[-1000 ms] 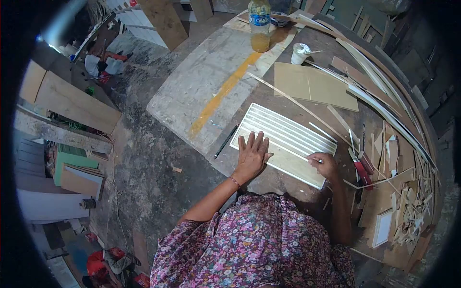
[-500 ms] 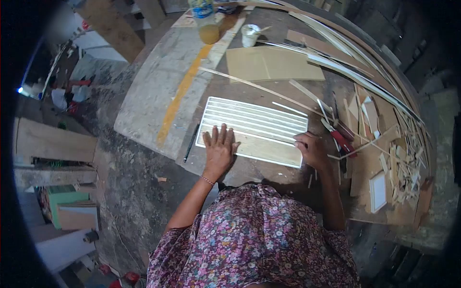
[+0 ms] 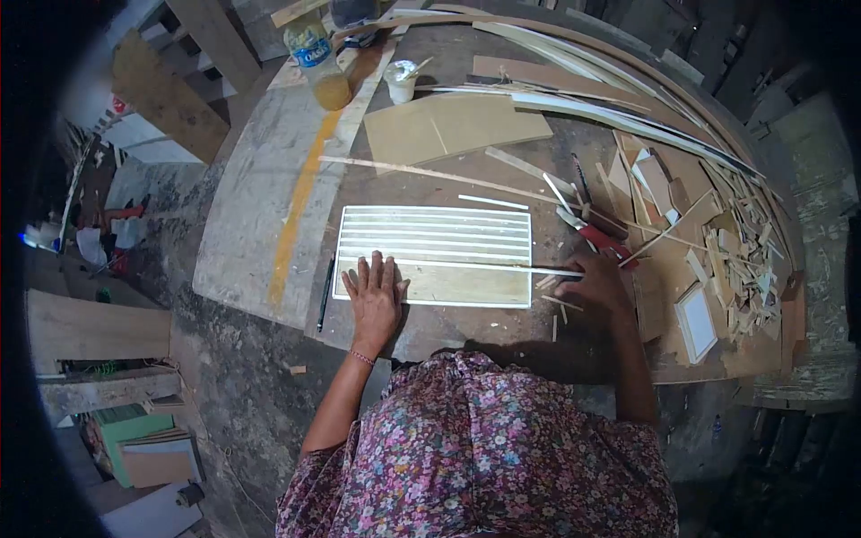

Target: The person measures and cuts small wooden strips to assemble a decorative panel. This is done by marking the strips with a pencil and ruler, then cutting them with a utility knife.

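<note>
A rectangular wooden panel (image 3: 448,285) with a white edge and several parallel white strips across its upper part lies on the worktable. My left hand (image 3: 375,305) rests on the panel's lower left part with its fingers spread. Beyond the panel's right edge, my right hand (image 3: 594,280) is closed around a thin stick (image 3: 552,270), whose far end reaches over the panel along the lowest strip. The stick's tip is too small to make out. A red-handled tool (image 3: 603,240) lies just behind my right hand. Left of the panel is a dark pen-like rod (image 3: 326,296).
A bottle (image 3: 321,76) with yellowish liquid and a white cup (image 3: 401,82) stand at the back, near a tan board (image 3: 457,127). Long strips curve along the far edge. Wood scraps (image 3: 740,269) and a small white-faced piece (image 3: 696,323) lie at the right.
The view has shifted, so the table appears further left. My right hand has left the panel's right edge and now holds a thin stick. My left hand stays on the panel.
</note>
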Motion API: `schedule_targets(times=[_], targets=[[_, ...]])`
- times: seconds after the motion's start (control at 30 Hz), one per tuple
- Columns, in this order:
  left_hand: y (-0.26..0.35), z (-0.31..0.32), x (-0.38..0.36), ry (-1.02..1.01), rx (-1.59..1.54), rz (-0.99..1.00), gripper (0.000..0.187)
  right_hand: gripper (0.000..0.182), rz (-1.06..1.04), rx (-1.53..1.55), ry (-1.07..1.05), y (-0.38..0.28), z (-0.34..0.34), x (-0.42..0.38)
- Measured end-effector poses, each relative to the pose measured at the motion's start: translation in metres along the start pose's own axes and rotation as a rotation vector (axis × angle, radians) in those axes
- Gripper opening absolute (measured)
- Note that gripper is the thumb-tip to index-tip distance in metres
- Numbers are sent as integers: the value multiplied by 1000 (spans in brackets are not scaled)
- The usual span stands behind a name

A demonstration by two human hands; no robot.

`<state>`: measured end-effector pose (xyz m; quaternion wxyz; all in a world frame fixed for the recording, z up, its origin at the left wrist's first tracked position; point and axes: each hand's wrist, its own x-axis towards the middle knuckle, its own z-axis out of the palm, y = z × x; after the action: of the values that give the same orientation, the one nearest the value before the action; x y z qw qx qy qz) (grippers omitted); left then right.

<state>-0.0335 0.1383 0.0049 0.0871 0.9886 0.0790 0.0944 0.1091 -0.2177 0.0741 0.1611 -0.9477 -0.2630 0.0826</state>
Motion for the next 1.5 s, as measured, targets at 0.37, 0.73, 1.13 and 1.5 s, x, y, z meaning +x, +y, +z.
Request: schedule_targets(times=[0.37,0.73,1.13,1.5], targets=[[-1,1,0,-5,21,4,47,41,117,-91,2,51,-23,-1],[-2,1,1,-29,-12,-27,44,45,136,-162,-70,26,-62,13],[-1,2,1,-14,25,-16,44,48,-312,-123,250,1,4,-2],[-2,2,2,-17,31,-4,44,17,151,360,155,-21,58,21]])
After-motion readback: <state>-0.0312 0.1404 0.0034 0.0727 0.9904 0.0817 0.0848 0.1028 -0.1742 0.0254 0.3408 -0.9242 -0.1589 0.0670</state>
